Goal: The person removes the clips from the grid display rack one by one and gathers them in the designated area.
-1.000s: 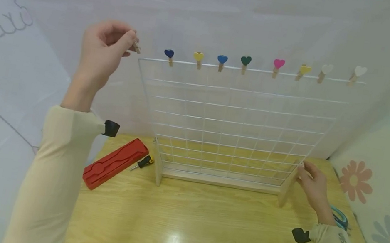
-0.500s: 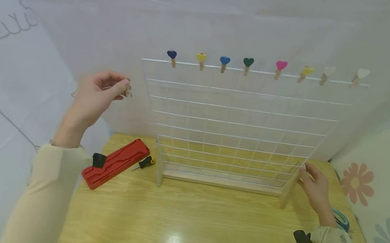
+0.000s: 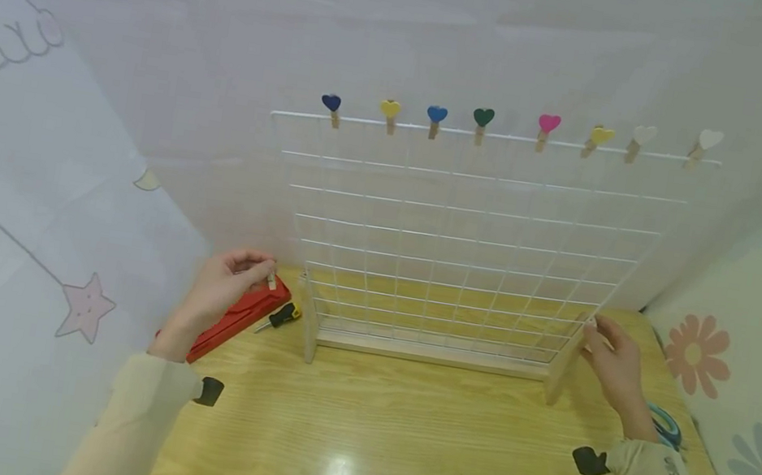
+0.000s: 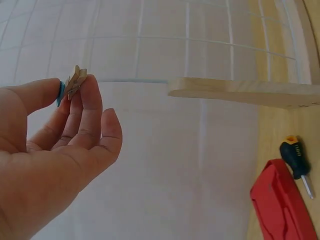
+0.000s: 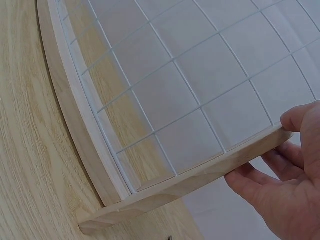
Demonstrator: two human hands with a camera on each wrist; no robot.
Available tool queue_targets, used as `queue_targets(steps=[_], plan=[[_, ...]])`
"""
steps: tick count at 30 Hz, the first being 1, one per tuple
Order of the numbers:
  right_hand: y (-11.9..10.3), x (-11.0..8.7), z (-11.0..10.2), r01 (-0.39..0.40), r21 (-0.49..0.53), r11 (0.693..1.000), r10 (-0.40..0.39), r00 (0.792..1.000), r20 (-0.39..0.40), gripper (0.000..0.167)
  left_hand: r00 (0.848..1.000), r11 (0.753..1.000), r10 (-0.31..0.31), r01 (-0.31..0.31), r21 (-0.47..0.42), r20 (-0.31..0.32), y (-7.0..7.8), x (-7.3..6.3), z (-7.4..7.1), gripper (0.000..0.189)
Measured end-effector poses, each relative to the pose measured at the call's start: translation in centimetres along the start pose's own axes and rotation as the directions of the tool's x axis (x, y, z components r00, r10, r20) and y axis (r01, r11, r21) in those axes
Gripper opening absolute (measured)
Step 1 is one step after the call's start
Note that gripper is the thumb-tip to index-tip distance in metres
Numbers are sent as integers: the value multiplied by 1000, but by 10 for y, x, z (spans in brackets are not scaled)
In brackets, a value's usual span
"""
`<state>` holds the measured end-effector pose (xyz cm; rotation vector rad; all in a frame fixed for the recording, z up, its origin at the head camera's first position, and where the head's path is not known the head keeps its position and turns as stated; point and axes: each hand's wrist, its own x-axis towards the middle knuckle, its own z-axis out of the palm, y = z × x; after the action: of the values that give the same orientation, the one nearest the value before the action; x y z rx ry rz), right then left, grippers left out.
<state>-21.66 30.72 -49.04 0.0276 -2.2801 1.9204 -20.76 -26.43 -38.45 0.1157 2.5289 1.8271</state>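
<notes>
My left hand pinches a small wooden clothespin between thumb and fingertips; a bit of its blue decoration shows under the thumb. It is left of a white wire grid that stands upright in a wooden base. My right hand grips the upper end of the right wooden upright, thumb on one side and fingers on the other. Along the grid's top wire sits a row of several heart clothespins, among them a dark blue one, a green one and a pink one.
A red tray lies on the left of the wooden table, partly behind my left hand in the head view. Beside it is a black and yellow screwdriver. Blue-handled scissors lie by my right wrist. Printed cloth hangs behind.
My left hand has come down from beside the grid's top left corner to near the red tray, still pinching the clothespin. The right hand keeps its place on the upright.
</notes>
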Motion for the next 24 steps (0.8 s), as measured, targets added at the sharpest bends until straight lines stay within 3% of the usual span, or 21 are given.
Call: queue_targets(steps=[7,17,24], plan=[[-1,0,1,11,47,999,-11,1000,1,61,996,997,-74,73,26,49,-52,-10,19,35],[0,-2,-3,-8,-47,999,8,1000,-2,59,977,979,-201,201,18,66,-120,-20,47,32],[4,2,-4,27,-71,997,-24,999,35,56,967,965,-251,247,94,41,-160,-25,58,29]])
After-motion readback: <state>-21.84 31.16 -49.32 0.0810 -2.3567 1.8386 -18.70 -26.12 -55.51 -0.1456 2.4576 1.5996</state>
